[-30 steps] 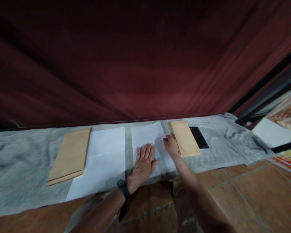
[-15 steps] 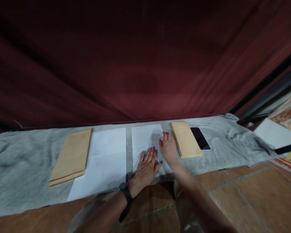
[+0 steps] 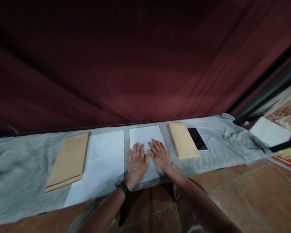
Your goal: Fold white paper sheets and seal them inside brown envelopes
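A white sheet of paper (image 3: pixel 145 134) lies on a grey cloth (image 3: pixel 19 161) in front of me. My left hand (image 3: pixel 136 161) rests flat on the sheet with its fingers stretched out; a black band sits on its wrist. My right hand (image 3: pixel 160 154) lies flat beside it on the same sheet, fingers spread. Both hands hold nothing. A stack of brown envelopes (image 3: pixel 182 139) sits just right of the sheet, apart from my right hand.
Left of the sheet lies a larger white paper (image 3: pixel 102 161), then another stack of brown envelopes (image 3: pixel 69 160). A dark phone (image 3: pixel 197 138) lies right of the right-hand envelopes. A dark red curtain hangs behind. Brown floor tiles (image 3: pixel 252 200) run along the near side.
My right hand left the edge of the right envelope stack and moved left onto the sheet, opening flat. My left hand shifted slightly left on the sheet.
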Motion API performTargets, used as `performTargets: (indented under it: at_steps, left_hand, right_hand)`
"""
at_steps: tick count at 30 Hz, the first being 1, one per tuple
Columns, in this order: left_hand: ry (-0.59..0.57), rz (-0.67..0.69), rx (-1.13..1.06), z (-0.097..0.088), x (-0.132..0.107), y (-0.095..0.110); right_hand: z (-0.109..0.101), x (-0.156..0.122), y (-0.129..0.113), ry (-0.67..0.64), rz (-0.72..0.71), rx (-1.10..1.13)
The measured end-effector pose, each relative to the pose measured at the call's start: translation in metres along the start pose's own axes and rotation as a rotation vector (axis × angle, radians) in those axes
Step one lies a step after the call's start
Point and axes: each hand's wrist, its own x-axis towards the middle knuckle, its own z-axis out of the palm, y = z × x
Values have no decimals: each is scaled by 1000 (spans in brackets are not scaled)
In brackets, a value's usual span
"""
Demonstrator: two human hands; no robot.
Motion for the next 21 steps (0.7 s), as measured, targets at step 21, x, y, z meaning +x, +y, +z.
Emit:
performTargets:
  at_steps: [21]
  left_hand:
    - [97, 99, -134, -9, -23, -10]
  right_hand:
    - [-13, -30, 0, 44, -53, 107]
